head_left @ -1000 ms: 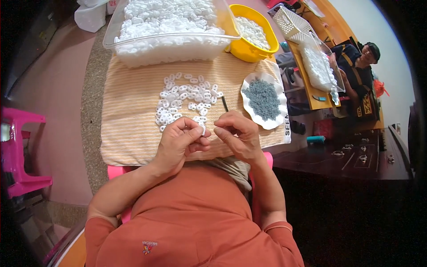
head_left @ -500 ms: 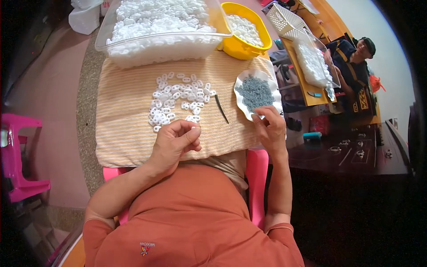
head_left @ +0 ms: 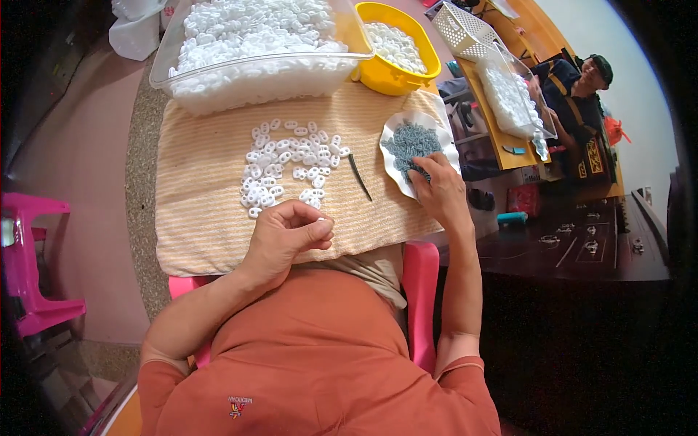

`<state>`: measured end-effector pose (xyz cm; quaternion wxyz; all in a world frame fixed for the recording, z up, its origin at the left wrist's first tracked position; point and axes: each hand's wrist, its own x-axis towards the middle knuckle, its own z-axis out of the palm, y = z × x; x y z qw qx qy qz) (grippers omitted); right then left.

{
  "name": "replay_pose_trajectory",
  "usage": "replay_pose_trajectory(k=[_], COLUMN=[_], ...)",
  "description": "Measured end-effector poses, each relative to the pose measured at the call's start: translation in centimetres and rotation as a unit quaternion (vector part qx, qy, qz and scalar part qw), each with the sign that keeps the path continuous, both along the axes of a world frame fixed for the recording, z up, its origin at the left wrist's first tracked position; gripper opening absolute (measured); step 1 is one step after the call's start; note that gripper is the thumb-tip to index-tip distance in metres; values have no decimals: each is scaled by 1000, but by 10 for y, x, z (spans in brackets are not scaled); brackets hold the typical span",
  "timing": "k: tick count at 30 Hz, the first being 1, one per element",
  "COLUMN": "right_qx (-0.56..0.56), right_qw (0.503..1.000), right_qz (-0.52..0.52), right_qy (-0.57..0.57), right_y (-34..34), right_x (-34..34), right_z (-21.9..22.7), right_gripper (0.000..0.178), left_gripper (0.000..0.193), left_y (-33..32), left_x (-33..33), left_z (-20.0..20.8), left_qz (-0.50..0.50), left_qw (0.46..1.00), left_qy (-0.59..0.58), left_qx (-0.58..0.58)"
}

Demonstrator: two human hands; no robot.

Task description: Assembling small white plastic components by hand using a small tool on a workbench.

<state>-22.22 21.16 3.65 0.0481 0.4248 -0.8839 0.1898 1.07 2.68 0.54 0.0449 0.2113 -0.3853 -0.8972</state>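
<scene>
Right hand (head_left: 440, 190) overlaps dish edge (head_left: 400, 182), perhaps touching grey pieces (head_left: 411, 142).

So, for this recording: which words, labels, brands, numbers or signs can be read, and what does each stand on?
Wording is left uncopied; print shows here:
Red-orange shirt: small lettering beside a coloured emblem.
Pale carton at right: dark lettering, not all clear.
White package, upper left: red marks, too small to read.
Dark item, far right: yellow marks, too blurred to tell if text.
</scene>
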Motion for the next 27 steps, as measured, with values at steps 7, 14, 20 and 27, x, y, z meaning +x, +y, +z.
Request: replay_pose_trajectory(k=[7,14,20,27], right_qx=[-14,-30,-53,-86], right_qw=[1000,999,998,995], right_qz=[9,18,23,6], right_qy=[-12,13,7,-44], right_y=[-4,-2,-3,-2], right_x=[-3,-3,-3,1], right_z=[-8,-12,-11,-12], right_gripper=[11,8,9,7], left_gripper=[13,13,14,14], left_y=[0,0,0,1], left_x=[0,0,-1,0], left_z=[2,2,1,1], left_qz=[-5,-7,-4,15], left_qw=[1000,1000,1000,1000], left_qy=[-14,-15,-4,10], left_qx=[9,11,12,24])
